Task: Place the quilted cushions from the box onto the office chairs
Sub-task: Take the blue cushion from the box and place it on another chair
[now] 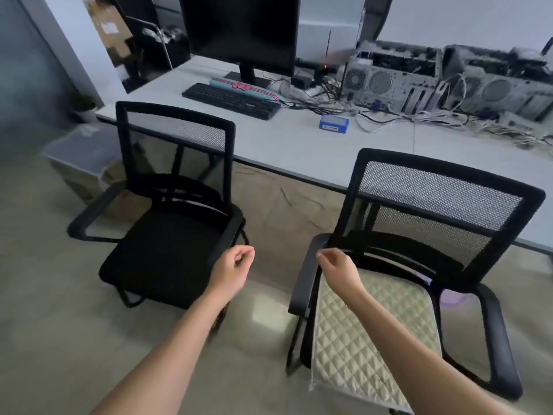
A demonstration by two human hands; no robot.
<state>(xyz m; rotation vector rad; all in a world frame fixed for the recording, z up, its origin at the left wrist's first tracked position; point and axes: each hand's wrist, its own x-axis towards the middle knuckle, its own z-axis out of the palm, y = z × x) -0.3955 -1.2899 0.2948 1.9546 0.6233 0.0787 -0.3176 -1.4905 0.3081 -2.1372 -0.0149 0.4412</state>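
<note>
Two black mesh office chairs face away from me toward a desk. The right chair (pixel 443 202) has a cream quilted cushion (pixel 386 330) lying flat on its seat. The left chair (pixel 167 253) has a bare black seat. My right hand (pixel 338 268) hovers over the cushion's back left corner beside the armrest, fingers loosely curled and holding nothing. My left hand (pixel 236 265) floats between the two chairs, also loosely curled and holding nothing. No cushion box is clearly visible.
A white desk (pixel 299 145) behind the chairs holds a monitor (pixel 242 31), a keyboard (pixel 230 100), a blue box (pixel 333 123), tangled cables and open computer cases (pixel 419 82). A clear plastic bin (pixel 80 157) and cardboard sit on the floor at left.
</note>
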